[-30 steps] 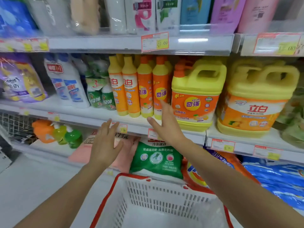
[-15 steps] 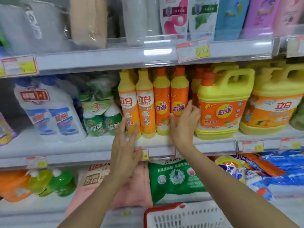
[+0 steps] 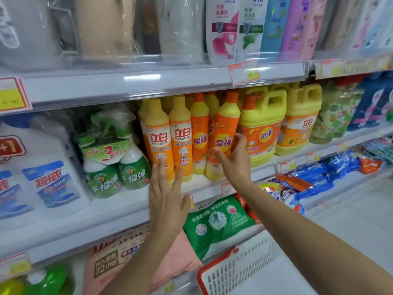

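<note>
Head view: right hand (image 3: 236, 160) grips an orange bottle (image 3: 224, 128), seemingly tilting it off the shelf's (image 3: 127, 201) front edge; left hand (image 3: 168, 194) flat, empty.

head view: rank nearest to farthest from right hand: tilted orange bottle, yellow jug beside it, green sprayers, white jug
1. tilted orange bottle, gripped by the right hand.
2. yellow jug, just right.
3. green sprayers, well left.
4. white jug, far left.

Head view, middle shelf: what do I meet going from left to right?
White detergent jug → green spray-bottle pack → first yellow-topped bottle → second yellow-topped bottle → upright orange bottle → tilted orange bottle, gripped by the right hand → first yellow jug → second yellow jug → green pouches → blue packs.
</note>
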### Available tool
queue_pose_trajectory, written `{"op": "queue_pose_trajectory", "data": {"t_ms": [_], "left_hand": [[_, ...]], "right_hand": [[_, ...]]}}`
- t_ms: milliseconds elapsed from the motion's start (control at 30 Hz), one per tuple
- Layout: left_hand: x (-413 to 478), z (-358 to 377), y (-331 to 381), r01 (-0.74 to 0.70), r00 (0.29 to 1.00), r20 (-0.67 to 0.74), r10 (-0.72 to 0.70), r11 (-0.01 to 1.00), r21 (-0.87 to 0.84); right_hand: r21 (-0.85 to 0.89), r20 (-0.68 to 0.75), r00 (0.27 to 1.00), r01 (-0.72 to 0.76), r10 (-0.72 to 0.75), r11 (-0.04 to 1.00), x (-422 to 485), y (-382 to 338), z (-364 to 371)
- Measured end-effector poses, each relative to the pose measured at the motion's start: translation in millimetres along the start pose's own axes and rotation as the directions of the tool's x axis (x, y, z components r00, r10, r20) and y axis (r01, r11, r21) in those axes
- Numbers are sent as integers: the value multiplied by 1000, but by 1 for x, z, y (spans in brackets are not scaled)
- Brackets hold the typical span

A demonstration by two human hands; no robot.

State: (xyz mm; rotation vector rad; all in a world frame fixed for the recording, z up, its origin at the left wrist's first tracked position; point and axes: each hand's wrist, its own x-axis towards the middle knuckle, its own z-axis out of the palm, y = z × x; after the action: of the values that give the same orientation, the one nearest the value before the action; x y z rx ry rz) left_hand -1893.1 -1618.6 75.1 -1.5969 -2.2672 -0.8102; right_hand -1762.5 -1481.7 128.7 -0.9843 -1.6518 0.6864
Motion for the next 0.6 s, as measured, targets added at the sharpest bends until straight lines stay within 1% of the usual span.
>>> {"op": "queue_pose_trajectory", "data": {"t_ms": [100,167,233,267,300,333,367,400,433,467,500,533,567,600], "left_hand": [[0,-2,7,23,998,-57,-27,996,-82],[0,-1,18,-48,989,-145,21,983,-180],[1,1,31,-97,982,-182,41,946,-310],[2,1,39,-78,986,-167,10,911,-405],[3,1,45,-24,992,-118,-45,850,-526],[3,-1,53,66,993,-27,-112,747,-662],[4,-3,62,181,981,100,-168,594,-784],[4,-4,70,309,949,245,-200,429,-849],[4,-2,78,425,903,380,-202,287,-859],[2,1,85,493,867,466,-177,166,-854],[-2,6,90,507,856,493,-155,72,-859],[-8,11,95,478,868,472,-154,5,-878],[-14,15,98,431,886,431,-170,-41,-901],[-21,20,98,384,902,388,-190,-62,-921]], "right_hand": [[116,-17,1000,-11,14,993,-4,2,-8],[189,-10,1000,-17,19,982,-5,4,-15],[272,-20,999,-23,30,962,-5,5,-23],[331,-14,999,-37,44,943,-5,4,-28],[401,5,998,-57,60,914,-5,1,-34],[481,31,997,-80,75,873,-5,-1,-41],[560,65,994,-109,88,821,-7,-3,-47],[616,106,990,-143,98,775,-10,-3,-54],[644,145,984,-172,102,745,-14,-1,-60],[650,188,977,-200,100,733,-20,3,-67],[638,237,967,-226,91,736,-26,8,-73],[610,291,953,-255,87,750,-30,15,-79],[570,340,935,-286,96,770,-34,19,-87],[528,367,922,-315,122,789,-37,21,-95]]}}
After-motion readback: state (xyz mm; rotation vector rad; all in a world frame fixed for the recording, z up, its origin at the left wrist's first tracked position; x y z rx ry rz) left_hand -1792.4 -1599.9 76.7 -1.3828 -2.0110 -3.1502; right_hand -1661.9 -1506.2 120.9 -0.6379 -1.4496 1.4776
